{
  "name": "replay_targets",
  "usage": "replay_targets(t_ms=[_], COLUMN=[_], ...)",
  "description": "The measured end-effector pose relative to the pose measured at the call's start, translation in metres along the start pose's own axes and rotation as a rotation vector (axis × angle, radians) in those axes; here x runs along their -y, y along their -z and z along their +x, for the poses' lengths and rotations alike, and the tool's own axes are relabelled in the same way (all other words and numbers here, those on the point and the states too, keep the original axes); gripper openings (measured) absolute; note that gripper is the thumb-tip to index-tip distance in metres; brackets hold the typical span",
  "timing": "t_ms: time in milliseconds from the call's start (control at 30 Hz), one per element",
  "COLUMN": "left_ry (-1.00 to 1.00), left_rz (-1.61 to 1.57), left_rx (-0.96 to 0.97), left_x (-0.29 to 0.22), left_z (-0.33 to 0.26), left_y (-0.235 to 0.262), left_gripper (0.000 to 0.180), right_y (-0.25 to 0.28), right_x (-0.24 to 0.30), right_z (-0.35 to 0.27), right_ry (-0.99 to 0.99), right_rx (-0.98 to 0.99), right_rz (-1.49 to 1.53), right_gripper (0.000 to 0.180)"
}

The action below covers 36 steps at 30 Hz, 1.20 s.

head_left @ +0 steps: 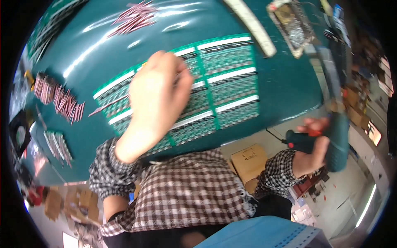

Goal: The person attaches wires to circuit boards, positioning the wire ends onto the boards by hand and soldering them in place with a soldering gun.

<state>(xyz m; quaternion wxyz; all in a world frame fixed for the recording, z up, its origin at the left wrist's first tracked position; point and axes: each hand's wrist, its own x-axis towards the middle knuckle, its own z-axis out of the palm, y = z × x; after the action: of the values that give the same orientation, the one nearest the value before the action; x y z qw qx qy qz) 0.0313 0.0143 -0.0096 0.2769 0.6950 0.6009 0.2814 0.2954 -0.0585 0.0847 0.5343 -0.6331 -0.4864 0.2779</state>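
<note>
Left hand [159, 84], at the centre of the frame, was curled over the green circuit boards [229, 56], which lay beneath it and extended to its right; whether its fingers gripped anything could not be told. Thin reddish wires [109, 104] projected leftward from beside it. Right hand [317, 144], at the right of the frame, was closed around a blurred, dark green pistol-shaped tool [338, 142], apart from the boards. Loose reddish wires [134, 18] lay upper left.

Head cam, L of pair: wide fisheye, looks down, close abv green worktop [289, 91] & checked apron [190, 186].
</note>
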Motion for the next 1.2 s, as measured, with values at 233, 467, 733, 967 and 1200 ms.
replay_targets(t_ms=[233, 467, 733, 967, 1200], left_ry=[0.115, 0.049, -0.001, 0.008, 0.008], left_rz=[-0.064, -0.061, -0.015, -0.007, -0.006], left_rx=[0.204, 0.135, 0.132, 0.109, 0.087], left_x=[-0.002, -0.004, 0.001, 0.0, 0.001], left_z=[0.0, 0.011, 0.003, 0.003, 0.001], left_y=[0.021, 0.012, 0.014, 0.013, 0.01], left_gripper=[0.011, 0.008, 0.005, 0.006, 0.006], right_y=[-0.002, 0.003, 0.013, 0.015, 0.013], right_x=[-0.027, -0.029, -0.024, -0.032, -0.039], right_z=[0.032, 0.04, 0.004, -0.012, -0.012], right_ry=[0.166, 0.29, -0.234, -0.553, -0.735], right_rx=[-0.259, -0.326, -0.121, 0.088, 0.218], right_rz=[-0.229, -0.249, 0.208, 0.793, 1.091], right_gripper=[0.023, 0.028, 0.033, 0.038, 0.037])
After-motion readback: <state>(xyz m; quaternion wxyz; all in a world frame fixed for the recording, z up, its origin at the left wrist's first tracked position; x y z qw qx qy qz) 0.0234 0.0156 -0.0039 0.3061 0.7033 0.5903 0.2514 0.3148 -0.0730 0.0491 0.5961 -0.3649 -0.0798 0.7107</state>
